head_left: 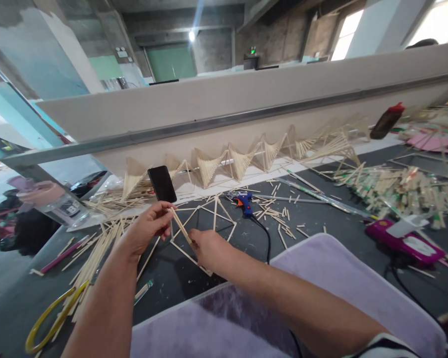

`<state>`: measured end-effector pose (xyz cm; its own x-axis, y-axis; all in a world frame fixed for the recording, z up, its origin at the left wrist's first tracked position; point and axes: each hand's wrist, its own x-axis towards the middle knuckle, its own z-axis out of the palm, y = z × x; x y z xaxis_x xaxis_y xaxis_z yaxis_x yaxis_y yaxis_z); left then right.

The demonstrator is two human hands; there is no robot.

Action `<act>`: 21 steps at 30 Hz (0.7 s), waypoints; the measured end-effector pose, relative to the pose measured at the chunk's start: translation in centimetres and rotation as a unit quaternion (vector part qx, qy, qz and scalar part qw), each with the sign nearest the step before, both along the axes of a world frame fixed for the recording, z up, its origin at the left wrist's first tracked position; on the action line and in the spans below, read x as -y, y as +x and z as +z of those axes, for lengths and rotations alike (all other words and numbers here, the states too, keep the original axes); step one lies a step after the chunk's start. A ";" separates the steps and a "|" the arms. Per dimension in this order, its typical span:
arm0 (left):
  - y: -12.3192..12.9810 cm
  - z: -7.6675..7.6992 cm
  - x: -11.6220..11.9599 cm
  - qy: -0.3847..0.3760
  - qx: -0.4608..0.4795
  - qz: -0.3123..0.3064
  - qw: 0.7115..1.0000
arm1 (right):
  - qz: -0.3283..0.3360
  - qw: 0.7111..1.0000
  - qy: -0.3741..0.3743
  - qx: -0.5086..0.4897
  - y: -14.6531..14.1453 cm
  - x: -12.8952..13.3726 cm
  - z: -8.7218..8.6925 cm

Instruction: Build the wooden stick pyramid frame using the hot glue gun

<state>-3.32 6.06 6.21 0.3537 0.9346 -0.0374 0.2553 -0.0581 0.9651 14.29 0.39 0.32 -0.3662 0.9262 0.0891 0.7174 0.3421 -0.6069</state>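
Note:
Near the middle of the head view, my left hand (157, 223) pinches the upper end of a few thin wooden sticks (179, 224). My right hand (209, 247) has its fingers closed round the lower end of the same sticks. Beneath and behind them, a frame of glued sticks (215, 214) rests on the dark table (246, 246), partly hidden by my hands. A blue glue gun (245, 203) with an orange trigger lies just right of that frame. A black phone (162, 183) leans behind my left hand.
Several twisted stick structures (241, 161) line the back. Loose sticks (97, 253) and yellow-handled scissors (56, 318) lie left, beside a pink-topped bottle (50, 199). A lilac cloth (321, 278) covers the front. At right are stick bundles (403, 189), a magenta device (405, 242) and a red-capped bottle (387, 121).

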 end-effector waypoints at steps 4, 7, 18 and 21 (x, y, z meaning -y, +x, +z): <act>0.0 -0.1 -0.1 0.000 -0.001 0.001 1.000 | 0.004 1.000 0.008 -0.011 0.1 -0.1 -0.1; 0.1 -0.1 -0.2 0.006 0.001 0.004 1.000 | 0.013 1.000 0.011 -0.017 0.1 -0.1 0.0; 0.1 0.0 -0.1 0.005 0.000 0.017 1.000 | 0.016 1.000 -0.001 -0.007 0.6 0.4 0.9; 0.2 0.0 -0.1 0.007 -0.002 0.026 1.000 | 0.027 1.000 -0.003 -0.005 0.8 0.5 1.5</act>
